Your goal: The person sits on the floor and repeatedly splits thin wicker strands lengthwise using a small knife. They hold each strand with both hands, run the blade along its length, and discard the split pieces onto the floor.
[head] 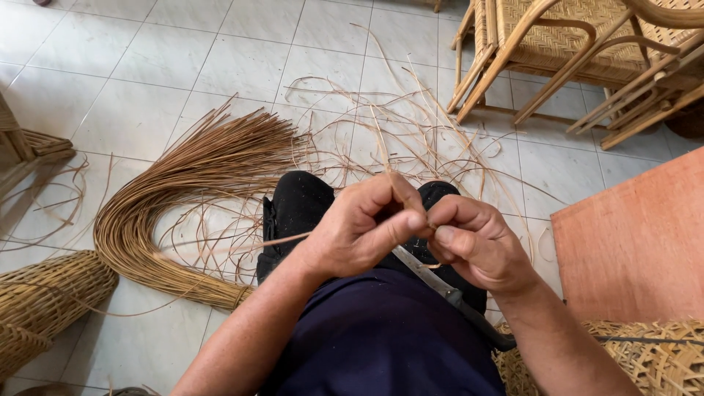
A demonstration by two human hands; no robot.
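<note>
Both grips pinched on thin rattan strip [386, 158], left hand [363, 231] touching right hand [477, 242], strip rising above fingertips

The knife [433, 277] blade is partly hidden under the right hand [477, 246], its tip unseen.

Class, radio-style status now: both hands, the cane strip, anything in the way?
Left hand and right hand pinch one thin cane strip. Knife blade lies under the hands. Loose shavings and cane bundle on floor ahead, apart.
</note>
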